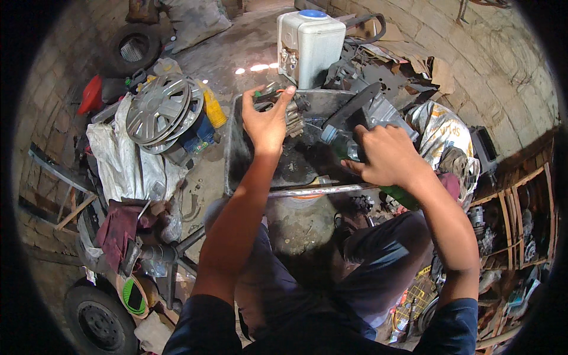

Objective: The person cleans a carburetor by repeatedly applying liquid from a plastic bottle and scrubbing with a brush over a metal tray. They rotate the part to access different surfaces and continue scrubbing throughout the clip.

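Note:
My left hand [267, 123] is closed round a greasy metal part with a ribbed side [294, 122], with the thumb along its top. Just to the right, my right hand [386, 152] wraps round a green-tinted plastic bottle [343, 142]. The bottle lies tilted, its neck pointing left toward the metal part and apart from it. Most of its middle is hidden behind my fingers. Both hands are over a black plastic tub [232, 163] with dark, dirty residue inside. A dark flat blade-shaped piece [353, 105] rises behind the bottle.
Beyond the tub stands a white plastic tank [316, 50] with a blue cap. Stacked wheel covers [158, 112] and a yellow bottle [213, 107] sit at left, above a white sack [112, 151]. A wheel [97, 319] lies lower left. Wooden shelving [513, 228] with parts is at right.

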